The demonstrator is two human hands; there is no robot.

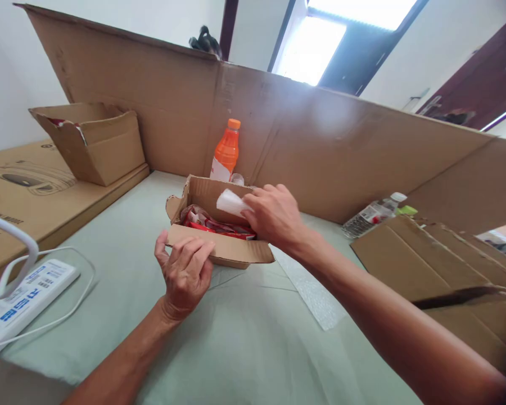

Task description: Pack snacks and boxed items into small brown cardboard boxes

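A small cardboard box (236, 263) stands open on the pale green cloth, holding red-and-clear plastic packets (211, 225). My left hand (184, 273) grips the near flap (236, 246), thumb at its left end and fingers bent over the top. Above the box's right side, my right hand (274, 214) is closed around a rolled piece of translucent white packing wrap (231, 202). Part of the roll is hidden in the fingers. A flat sheet of bubble wrap (314, 287) lies on the cloth under my right forearm.
Behind the box stands an orange drink bottle (226, 151) against a tall cardboard wall (320, 146). A clear bottle (373, 215) leans near folded cardboard (421, 259) at right. At left are a power strip (29, 298) with a cable and another open carton (109, 149) on a flat box.
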